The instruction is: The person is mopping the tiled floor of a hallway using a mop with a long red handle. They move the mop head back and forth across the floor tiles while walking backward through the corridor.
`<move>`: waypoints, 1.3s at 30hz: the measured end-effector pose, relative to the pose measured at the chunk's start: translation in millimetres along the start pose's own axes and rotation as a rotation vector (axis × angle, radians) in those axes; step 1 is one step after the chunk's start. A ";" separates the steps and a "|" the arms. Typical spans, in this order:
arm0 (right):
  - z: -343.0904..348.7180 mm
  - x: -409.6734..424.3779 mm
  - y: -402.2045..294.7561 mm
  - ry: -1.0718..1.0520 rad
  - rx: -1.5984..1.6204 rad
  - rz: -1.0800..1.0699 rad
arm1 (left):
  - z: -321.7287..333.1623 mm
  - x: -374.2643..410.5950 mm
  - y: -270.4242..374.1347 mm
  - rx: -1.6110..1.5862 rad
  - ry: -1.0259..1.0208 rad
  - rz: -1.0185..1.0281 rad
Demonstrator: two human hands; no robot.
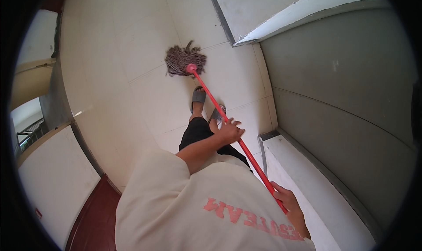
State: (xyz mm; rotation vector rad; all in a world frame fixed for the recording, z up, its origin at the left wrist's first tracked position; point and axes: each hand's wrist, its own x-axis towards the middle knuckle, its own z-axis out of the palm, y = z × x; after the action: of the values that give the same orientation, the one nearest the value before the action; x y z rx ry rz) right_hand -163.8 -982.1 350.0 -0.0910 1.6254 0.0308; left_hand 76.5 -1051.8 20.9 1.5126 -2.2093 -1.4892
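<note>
A string mop with a dark, brownish-grey head [185,60] rests on the tiled floor in front of my feet. Its long red handle [211,97] slants down to the right across my body. My left hand [231,131] is around the middle of the handle, with some fingers loosely raised. Near the upper end of the handle, my right hand [286,198] grips it beside my torso. The mop strands lie spread, just ahead of my grey slide sandal [198,97]; the other sandal [218,113] is partly behind the handle.
Pale floor tiles [141,53] run ahead. A large grey door or panel [336,76] stands at the right, beside a white wall [263,7] with dark skirting. On the left are another white wall [59,175], an opening with a railing, and a dark red door-like surface [95,214].
</note>
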 end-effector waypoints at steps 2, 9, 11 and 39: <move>-11.6 -11.5 -1.7 0.006 0.050 0.023 | 5.5 8.2 17.3 -0.090 -0.006 -0.043; 33.9 28.7 -64.5 -0.134 0.010 -0.023 | -12.0 50.8 -66.5 -0.013 0.099 -0.140; 57.3 55.8 -76.9 -0.201 -0.074 -0.066 | -51.5 40.0 -95.5 0.197 0.107 -0.097; 220.8 53.5 -197.8 -0.410 -1.281 0.116 | 20.3 -152.0 -185.1 0.002 0.240 -0.375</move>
State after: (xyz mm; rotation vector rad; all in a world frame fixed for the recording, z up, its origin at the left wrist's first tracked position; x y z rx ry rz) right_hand 68.5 -1164.6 291.1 -0.9027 0.9784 1.1045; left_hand 267.8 -932.3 -62.1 2.0714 -1.8683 -1.2975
